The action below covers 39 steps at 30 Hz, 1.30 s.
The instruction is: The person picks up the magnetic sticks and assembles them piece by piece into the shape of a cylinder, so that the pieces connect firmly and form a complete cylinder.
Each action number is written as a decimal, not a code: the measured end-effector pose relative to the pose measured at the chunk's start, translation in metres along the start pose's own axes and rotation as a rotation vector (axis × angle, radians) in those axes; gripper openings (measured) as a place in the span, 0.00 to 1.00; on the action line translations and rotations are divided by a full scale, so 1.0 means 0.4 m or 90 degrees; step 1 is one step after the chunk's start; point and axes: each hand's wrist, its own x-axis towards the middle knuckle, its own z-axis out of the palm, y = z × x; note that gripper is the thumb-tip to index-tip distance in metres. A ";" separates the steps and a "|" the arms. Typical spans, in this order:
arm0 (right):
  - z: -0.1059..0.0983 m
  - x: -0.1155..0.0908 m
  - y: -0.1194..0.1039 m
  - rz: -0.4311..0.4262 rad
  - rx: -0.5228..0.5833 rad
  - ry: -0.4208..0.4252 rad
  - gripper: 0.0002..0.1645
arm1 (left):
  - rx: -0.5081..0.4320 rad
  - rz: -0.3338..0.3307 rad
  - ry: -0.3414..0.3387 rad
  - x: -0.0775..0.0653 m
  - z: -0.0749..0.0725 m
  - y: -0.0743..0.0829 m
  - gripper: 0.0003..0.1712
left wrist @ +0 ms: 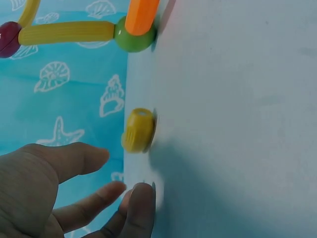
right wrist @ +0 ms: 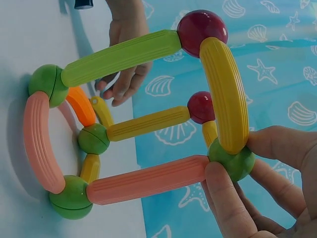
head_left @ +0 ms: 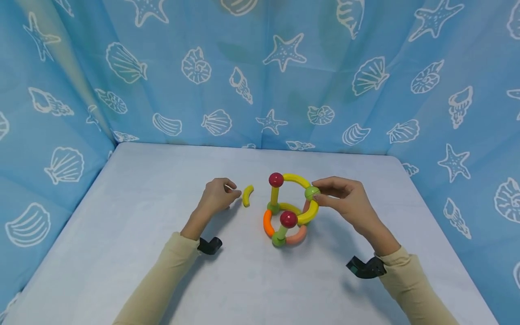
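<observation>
A magnetic ball-and-rod toy frame [head_left: 274,196] stands on the table. Green balls join the orange, pink and yellow curved rods of its base ring; uprights rise to two dark red balls [right wrist: 203,33] and one green ball [right wrist: 235,162]. Two yellow curved rods [right wrist: 225,94] meet at that top green ball, which my right hand [head_left: 345,198] pinches between thumb and fingers. Left of the frame lies a loose yellow curved rod [head_left: 247,196], seen end-on in the left wrist view. Beside it hovers my left hand [head_left: 219,196], fingers loosely bent, holding nothing.
The table has a white cover [head_left: 162,171]. A blue curtain [head_left: 243,81] with white shells and starfish hangs behind it and along both sides. Dark wrist devices [head_left: 367,267] are strapped near both sleeves.
</observation>
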 end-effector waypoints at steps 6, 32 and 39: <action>-0.003 0.003 0.001 -0.015 -0.003 -0.005 0.18 | -0.001 -0.001 -0.009 0.008 0.021 0.014 0.17; -0.006 0.008 -0.005 -0.025 -0.024 -0.020 0.17 | 0.006 -0.019 -0.008 0.018 0.077 0.054 0.19; -0.003 0.011 -0.007 -0.033 -0.062 0.002 0.16 | 0.026 -0.008 0.008 0.012 0.074 0.051 0.18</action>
